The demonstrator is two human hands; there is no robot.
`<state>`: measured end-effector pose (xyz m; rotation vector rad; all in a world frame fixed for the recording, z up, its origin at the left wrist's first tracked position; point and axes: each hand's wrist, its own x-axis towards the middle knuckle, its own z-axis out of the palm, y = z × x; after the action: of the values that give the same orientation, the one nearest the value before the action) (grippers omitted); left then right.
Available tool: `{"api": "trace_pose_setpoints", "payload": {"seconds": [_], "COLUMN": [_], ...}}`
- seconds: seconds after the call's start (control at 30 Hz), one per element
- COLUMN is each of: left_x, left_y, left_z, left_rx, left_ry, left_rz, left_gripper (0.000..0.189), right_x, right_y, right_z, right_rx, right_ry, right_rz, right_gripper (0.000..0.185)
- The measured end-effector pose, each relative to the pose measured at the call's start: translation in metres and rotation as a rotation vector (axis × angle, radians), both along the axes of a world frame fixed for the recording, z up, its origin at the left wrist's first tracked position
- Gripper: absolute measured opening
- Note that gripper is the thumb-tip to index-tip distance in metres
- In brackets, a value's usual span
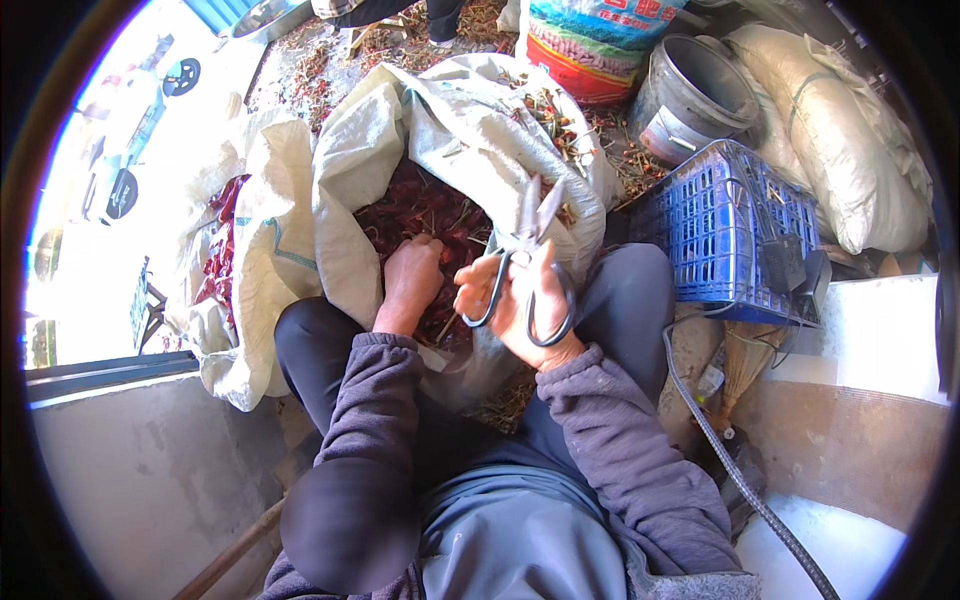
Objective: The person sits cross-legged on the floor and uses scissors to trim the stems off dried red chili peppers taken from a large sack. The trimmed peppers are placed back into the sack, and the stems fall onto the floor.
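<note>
My left hand (412, 279) reaches into an open white woven sack (346, 165) in front of me, its fingers among dried red chili peppers (420, 201) with stems; whether it grips one cannot be seen. On my right hand (525, 300), palm turned up, rests a pair of dark-handled scissors (534, 225), a finger and thumb at the loops and the blades apart, pointing away from me. Stems and bits of chili (555, 124) lie on the sack's folded cloth beyond the blades. A second woven sack (270, 225) at the left also holds red chilies (219, 259).
A blue plastic crate (705, 225) with black adapters and a cable stands right, near a grey bucket (694, 97) and stuffed sacks (847, 142). A printed sack (589, 52) stands behind. Another person's legs (442, 19) show at the top. A hand broom (742, 367) is below the crate.
</note>
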<state>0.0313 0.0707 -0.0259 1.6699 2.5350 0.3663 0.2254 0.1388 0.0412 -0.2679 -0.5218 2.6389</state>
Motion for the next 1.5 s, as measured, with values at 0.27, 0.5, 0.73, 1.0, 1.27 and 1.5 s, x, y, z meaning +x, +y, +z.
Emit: {"api": "trace_pose_setpoints", "payload": {"seconds": [0.27,0.5,0.73,1.0,1.27,1.5], "left_x": [-0.005,-0.017,0.0,0.0,0.009,0.006], "left_y": [-0.015,-0.043,-0.047,-0.058,-0.054,-0.044], "left_z": [0.025,0.058,0.072,0.08,0.073,0.065], "left_rx": [0.183,0.715,0.742,0.623,0.612,0.749], "left_ry": [-0.327,-1.481,-1.685,-1.65,-1.42,-1.624], "left_rz": [0.312,0.565,0.533,0.36,0.318,0.441], "left_gripper": [0.024,0.021,0.032,0.037,0.023,0.009], "right_x": [0.017,-0.002,-0.014,-0.012,-0.01,-0.003], "right_y": [-0.017,-0.024,-0.04,-0.039,-0.036,-0.035], "right_z": [0.0,-0.019,-0.031,-0.028,-0.022,-0.015], "right_rx": [0.794,1.311,1.504,1.557,1.511,1.511], "right_ry": [-0.495,-0.97,-1.002,-0.912,-0.922,-1.047], "right_rz": [0.093,-0.016,0.026,0.037,0.137,0.08], "right_gripper": [0.059,0.068,0.067,0.063,0.07,0.078]}}
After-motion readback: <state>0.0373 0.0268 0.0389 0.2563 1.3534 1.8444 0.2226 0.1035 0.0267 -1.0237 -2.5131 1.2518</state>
